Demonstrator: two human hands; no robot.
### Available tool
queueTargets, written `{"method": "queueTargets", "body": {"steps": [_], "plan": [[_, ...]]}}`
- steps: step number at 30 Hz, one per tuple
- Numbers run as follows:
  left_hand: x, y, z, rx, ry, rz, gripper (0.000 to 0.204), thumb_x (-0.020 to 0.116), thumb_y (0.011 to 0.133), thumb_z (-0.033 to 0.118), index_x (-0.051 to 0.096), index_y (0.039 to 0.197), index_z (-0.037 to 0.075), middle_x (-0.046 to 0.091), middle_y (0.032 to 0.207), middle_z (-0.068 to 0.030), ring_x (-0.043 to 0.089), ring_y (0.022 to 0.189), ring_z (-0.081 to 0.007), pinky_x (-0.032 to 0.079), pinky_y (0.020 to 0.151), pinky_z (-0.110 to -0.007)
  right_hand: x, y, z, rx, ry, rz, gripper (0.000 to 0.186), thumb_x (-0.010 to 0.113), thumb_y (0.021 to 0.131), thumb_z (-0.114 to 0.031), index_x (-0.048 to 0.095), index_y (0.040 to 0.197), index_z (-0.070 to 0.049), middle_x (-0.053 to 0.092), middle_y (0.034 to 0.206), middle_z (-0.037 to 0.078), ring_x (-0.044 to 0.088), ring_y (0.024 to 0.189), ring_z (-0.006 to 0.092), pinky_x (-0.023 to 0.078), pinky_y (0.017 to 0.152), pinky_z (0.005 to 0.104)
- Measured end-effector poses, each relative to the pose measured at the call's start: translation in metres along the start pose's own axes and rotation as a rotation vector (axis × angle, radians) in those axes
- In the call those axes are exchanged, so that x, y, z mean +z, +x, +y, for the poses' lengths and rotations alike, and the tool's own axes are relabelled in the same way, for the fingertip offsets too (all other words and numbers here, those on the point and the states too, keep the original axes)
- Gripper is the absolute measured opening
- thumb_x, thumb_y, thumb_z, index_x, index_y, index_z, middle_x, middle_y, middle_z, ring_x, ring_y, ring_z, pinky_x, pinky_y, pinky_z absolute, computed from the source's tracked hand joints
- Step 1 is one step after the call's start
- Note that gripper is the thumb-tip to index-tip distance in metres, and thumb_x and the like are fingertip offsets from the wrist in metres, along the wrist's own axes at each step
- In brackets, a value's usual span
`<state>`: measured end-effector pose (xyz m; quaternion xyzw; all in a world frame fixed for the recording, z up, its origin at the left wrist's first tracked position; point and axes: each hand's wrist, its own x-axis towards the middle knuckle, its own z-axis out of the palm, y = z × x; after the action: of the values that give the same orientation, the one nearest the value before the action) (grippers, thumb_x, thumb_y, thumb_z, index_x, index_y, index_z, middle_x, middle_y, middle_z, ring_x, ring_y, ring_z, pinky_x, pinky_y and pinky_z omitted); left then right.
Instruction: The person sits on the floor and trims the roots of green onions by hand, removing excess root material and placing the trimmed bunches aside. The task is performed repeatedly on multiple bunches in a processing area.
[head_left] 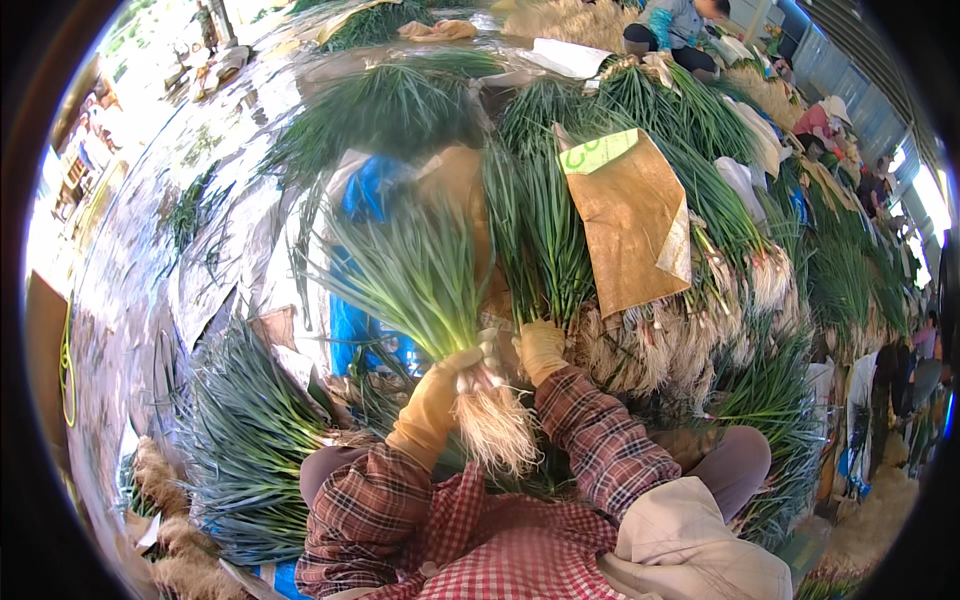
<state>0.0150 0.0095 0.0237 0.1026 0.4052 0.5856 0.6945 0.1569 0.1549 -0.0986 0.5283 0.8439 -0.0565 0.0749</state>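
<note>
My left hand (436, 400), in a yellow glove, is closed round a bunch of green onions (440, 285). The leaves fan upward to the left, and the pale roots hang below the fist. Close by on the right, my gloved right hand (541, 350) is closed at the lower stalks of other green onions (548, 235) lying in the pile; its fingertips are partly hidden. The roots of the held bunch hang just left of my right wrist.
A brown paper sheet (632, 225) lies over the onion pile. More green onions (245, 450) are heaped at the left, beside blue plastic (362, 310). Roots (650, 350) stick out at the right. A person (680, 25) crouches at the far back, with others along the right.
</note>
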Motion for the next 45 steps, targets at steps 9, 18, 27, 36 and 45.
{"method": "queueTargets", "body": {"steps": [9,18,27,36,45], "plan": [[-0.001,-0.01,0.001,0.043,-0.38,-0.241,0.052,0.056,0.097,0.015,0.038,0.142,-0.002,0.062,0.091,-0.0043,0.062,0.083,-0.0172,0.058,0.069,-0.032,-0.084,-0.051,0.062,0.025,0.604,0.326,0.019,0.067,0.09,-0.022,0.062,0.095,-0.004,0.064,0.073,0.007,0.062,0.06,0.0141,0.051,0.049,0.0301],[-0.004,-0.012,0.0,0.102,-0.205,-0.21,0.041,0.054,0.097,0.015,0.049,0.133,-0.003,0.066,0.106,-0.0133,0.068,0.084,-0.0212,0.06,0.067,-0.026,-0.095,-0.087,0.089,0.025,0.16,0.673,0.016,0.059,0.087,-0.006,0.062,0.072,-0.003,0.059,0.06,0.004,0.059,0.053,0.0156,0.047,0.048,0.0256],[0.01,-0.007,-0.029,-0.032,-0.019,-0.278,0.038,0.062,0.091,0.016,0.06,0.121,-0.008,0.068,0.099,-0.0188,0.068,0.082,-0.022,0.057,0.082,-0.03,-0.014,-0.162,0.026,-0.279,1.886,-0.423,0.027,0.061,0.091,-0.004,0.056,0.116,0.002,0.061,0.102,0.004,0.056,0.088,0.0121,0.049,0.082,0.0282],[0.004,-0.009,-0.034,-0.13,-0.047,-0.186,0.039,0.065,0.09,0.018,0.06,0.119,-0.007,0.066,0.111,-0.0184,0.066,0.099,-0.0243,0.055,0.086,-0.031,-0.013,-0.138,0.04,-0.109,0.985,-0.341,0.048,0.06,0.089,-0.037,0.056,0.124,-0.004,0.062,0.119,0.014,0.06,0.093,0.0253,0.048,0.081,0.0372],[0.014,-0.021,-0.026,-0.077,0.052,-0.072,0.021,0.063,0.09,0.015,0.063,0.101,-0.002,0.068,0.09,-0.0133,0.066,0.073,-0.0211,0.053,0.063,-0.028,-0.044,-0.105,-0.011,-0.107,0.944,0.092,0.043,0.051,0.098,-0.041,0.061,0.082,-0.002,0.062,0.068,0.015,0.058,0.057,0.0264,0.047,0.054,0.0363]]}}
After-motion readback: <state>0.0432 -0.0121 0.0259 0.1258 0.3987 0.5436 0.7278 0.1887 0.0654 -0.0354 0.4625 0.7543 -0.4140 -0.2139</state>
